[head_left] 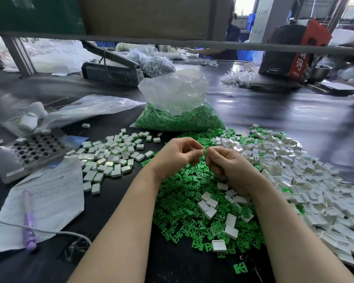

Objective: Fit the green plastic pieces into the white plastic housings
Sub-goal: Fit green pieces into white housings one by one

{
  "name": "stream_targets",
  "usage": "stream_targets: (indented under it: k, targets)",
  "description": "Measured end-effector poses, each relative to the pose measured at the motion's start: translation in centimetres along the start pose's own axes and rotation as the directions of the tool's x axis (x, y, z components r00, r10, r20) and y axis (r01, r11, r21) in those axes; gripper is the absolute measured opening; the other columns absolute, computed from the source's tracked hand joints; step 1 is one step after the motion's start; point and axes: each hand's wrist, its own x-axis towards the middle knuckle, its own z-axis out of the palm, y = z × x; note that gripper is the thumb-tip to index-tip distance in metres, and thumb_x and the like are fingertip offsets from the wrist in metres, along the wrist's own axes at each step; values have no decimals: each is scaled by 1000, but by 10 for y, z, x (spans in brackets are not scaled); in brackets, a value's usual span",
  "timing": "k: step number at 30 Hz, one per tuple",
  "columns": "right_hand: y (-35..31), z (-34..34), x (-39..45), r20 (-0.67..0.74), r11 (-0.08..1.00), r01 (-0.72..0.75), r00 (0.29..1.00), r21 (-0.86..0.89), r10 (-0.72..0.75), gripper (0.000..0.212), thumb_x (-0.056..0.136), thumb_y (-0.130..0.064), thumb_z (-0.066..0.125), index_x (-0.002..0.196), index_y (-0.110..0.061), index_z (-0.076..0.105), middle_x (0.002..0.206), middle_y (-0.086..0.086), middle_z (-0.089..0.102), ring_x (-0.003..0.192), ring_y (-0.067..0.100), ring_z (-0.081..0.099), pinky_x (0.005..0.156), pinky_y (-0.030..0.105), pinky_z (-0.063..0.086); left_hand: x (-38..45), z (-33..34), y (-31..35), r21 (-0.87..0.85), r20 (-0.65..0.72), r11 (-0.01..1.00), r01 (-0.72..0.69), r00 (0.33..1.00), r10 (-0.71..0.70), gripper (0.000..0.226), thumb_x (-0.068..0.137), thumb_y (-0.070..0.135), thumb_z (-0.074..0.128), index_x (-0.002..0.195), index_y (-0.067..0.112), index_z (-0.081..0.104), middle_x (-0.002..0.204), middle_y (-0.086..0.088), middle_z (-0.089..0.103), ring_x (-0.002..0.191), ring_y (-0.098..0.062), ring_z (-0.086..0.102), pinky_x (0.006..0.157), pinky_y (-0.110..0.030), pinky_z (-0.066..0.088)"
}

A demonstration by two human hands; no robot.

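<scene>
Loose green pieces (194, 203) and empty white housings (307, 180) heaped within reach. Assembled housings (110, 160) sit left, apart. Left hand (176, 155) and right hand (227, 166) meet, pinching one green piece (204, 152), probably for insertion.

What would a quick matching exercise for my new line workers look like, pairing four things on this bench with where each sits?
Things:
1. clear bag of green pieces
2. purple pen
3. loose green pieces
4. empty white housings

Places:
A. on the handwritten paper, near left
B. heaped at the right
C. standing at the centre, beyond the hands
D. spread under the forearms

Pairs: 1-C, 2-A, 3-D, 4-B
</scene>
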Motion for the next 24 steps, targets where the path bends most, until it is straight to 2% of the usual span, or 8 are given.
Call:
stream_targets:
  k: [4, 8, 12, 16, 17, 20, 24]
  targets:
    - [1, -1, 1, 7, 994, -39, 999, 103, 39, 39, 87, -47, 52, 70, -13, 57, 55, 1, 43, 49, 11, 33, 44, 19, 27, 0, 1, 0, -54, -9, 998, -11, 1000, 11, 6, 90, 11, 67, 96, 13, 68, 81, -2, 74, 74, -7, 69, 63, -14, 49]
    - [3, -3, 4, 34, 977, -98, 995, 187, 93, 45, 88, -54, 49, 76, -12, 59, 60, 4, 48, 53, 15, 37, 42, 21, 27, 1, 3, 3, -35, -57, 996, -76, 996, 74, 8, 87, 10, 71, 95, 12, 72, 85, 1, 74, 81, -4, 68, 74, -15, 51]
    - [3, -4, 5, 97, 970, -141, 988, 197, 123, 51, 91, -56, 42, 85, -9, 62, 64, 7, 52, 54, 14, 41, 43, 22, 26, 3, 8, 6, -18, -127, 993, -115, 986, 112, 10, 85, 4, 72, 95, 7, 74, 79, 4, 70, 73, -1, 66, 69, -12, 49]
    - [2, -2, 3, 130, 947, -123, 988, 296, 87, 40, 92, -49, 43, 89, -12, 59, 71, 6, 54, 59, 13, 47, 45, 20, 29, 5, 14, 6, 7, -163, 992, -129, 978, 128, 16, 82, 5, 75, 97, 2, 75, 86, 0, 61, 82, -14, 65, 81, -31, 58]
    - [2, -1, 3, 119, 941, -113, 990, 318, 78, 37, 92, -46, 43, 88, -12, 58, 71, 6, 53, 59, 13, 47, 46, 21, 29, 6, 15, 5, 12, -162, 991, -131, 978, 131, 16, 82, 6, 75, 97, 2, 75, 87, 1, 60, 86, -15, 64, 84, -32, 57]
    - [3, 1, 3, 95, 922, -99, 993, 375, 68, 32, 93, -41, 44, 88, -12, 56, 69, 3, 53, 58, 12, 47, 48, 22, 28, 7, 18, 4, 26, -162, 989, -143, 976, 145, 15, 82, 7, 75, 97, 3, 76, 90, 6, 60, 88, -10, 62, 85, -24, 53]
    - [2, 0, 3, 114, 876, -106, 992, 470, 59, 34, 92, -41, 45, 91, -10, 59, 68, 4, 55, 58, 11, 51, 48, 18, 37, 9, 21, 3, -42, -201, 986, -164, 968, 152, 14, 83, -1, 72, 97, -1, 75, 91, 7, 67, 85, -4, 66, 81, -18, 53]
